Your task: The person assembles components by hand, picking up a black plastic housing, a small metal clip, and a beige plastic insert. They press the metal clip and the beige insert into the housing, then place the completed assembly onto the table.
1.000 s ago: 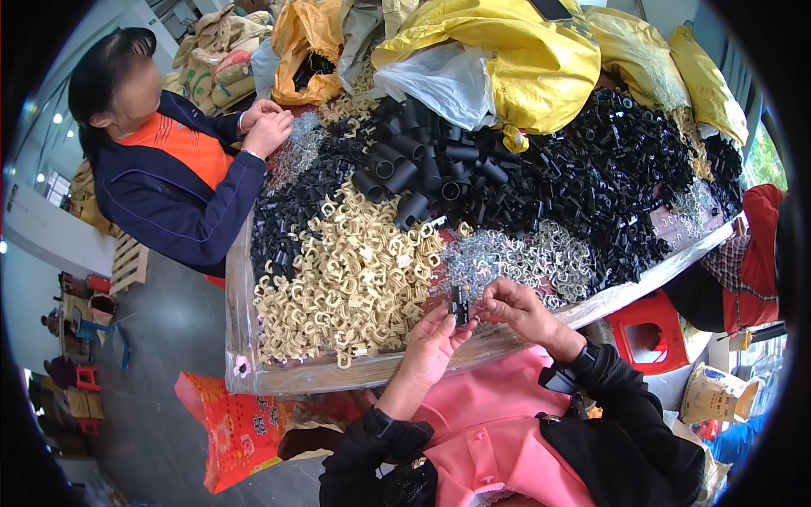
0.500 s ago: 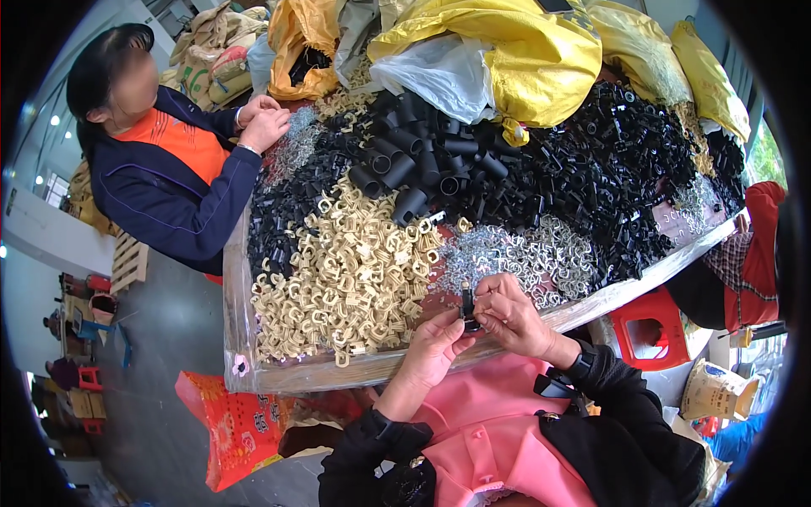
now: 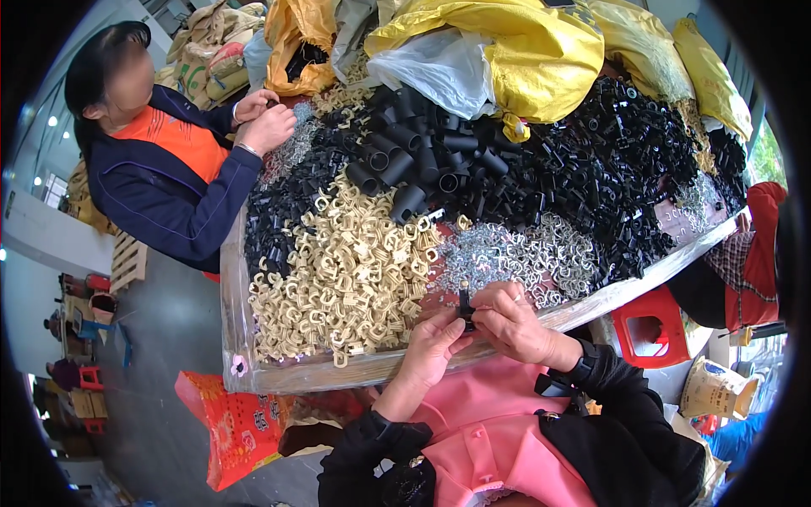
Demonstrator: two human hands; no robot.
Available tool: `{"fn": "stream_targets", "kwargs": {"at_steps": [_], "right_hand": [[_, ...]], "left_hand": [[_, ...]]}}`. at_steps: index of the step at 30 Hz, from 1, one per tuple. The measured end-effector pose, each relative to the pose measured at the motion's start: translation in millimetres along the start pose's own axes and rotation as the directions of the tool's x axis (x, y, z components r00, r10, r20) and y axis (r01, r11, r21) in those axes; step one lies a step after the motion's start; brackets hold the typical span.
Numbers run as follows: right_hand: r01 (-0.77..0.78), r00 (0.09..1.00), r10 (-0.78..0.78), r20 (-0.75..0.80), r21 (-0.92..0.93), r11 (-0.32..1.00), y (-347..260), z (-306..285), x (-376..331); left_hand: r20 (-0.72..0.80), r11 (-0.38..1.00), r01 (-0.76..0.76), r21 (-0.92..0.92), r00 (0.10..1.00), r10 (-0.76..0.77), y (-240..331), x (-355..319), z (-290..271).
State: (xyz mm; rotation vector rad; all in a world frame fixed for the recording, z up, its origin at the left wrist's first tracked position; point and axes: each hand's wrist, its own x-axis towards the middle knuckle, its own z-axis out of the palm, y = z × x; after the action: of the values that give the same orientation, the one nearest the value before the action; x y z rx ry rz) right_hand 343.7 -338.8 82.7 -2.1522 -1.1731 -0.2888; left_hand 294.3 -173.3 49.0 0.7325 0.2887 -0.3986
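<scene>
Close to the table's front edge, my left hand [image 3: 432, 348] pinches an upright black plastic part [image 3: 465, 309] with a light-coloured tip. My right hand [image 3: 510, 326] is closed at the same part's right side, fingertips bent against it; anything small between them is hidden. Just beyond my hands lie a pile of small silvery metal pieces [image 3: 475, 258] and a pile of curved metal hooks [image 3: 553, 258]. Left of them spreads a big heap of beige U-shaped clips [image 3: 346, 287].
Black tubes [image 3: 397, 165] and a wide heap of small black parts [image 3: 625, 152] cover the table's middle and right. Yellow sacks [image 3: 541, 59] stand behind. A co-worker [image 3: 169, 169] works at the left side. A wooden rim [image 3: 338, 374] edges the table; a red stool [image 3: 650, 329] stands right.
My right hand has shifted slightly down and left, its fingers curling closer around the black part. My left hand stays nearly still. The co-worker's hands have moved slightly.
</scene>
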Motion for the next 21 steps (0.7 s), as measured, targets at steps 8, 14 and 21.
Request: {"fn": "stream_targets", "kwargs": {"at_steps": [8, 14, 21], "right_hand": [[0.037, 0.999, -0.036, 0.037, -0.038, 0.999, 0.1, -2.2, 5.9], [0.122, 0.984, -0.106, 0.147, -0.107, 0.987, 0.8, -9.2, 18.9], [-0.006, 0.987, -0.011, 0.159, 0.105, 0.994, 3.7, -12.3, 19.6]], "left_hand": [[-0.024, 1.000, 0.025, -0.011, 0.999, -0.025, 3.3, 1.7, 0.9], [0.001, 0.997, 0.044, -0.060, 0.999, -0.044, 5.3, 6.3, -5.1], [0.002, 0.993, 0.061, -0.102, 0.998, -0.062, -0.3, -0.9, -5.3]]}}
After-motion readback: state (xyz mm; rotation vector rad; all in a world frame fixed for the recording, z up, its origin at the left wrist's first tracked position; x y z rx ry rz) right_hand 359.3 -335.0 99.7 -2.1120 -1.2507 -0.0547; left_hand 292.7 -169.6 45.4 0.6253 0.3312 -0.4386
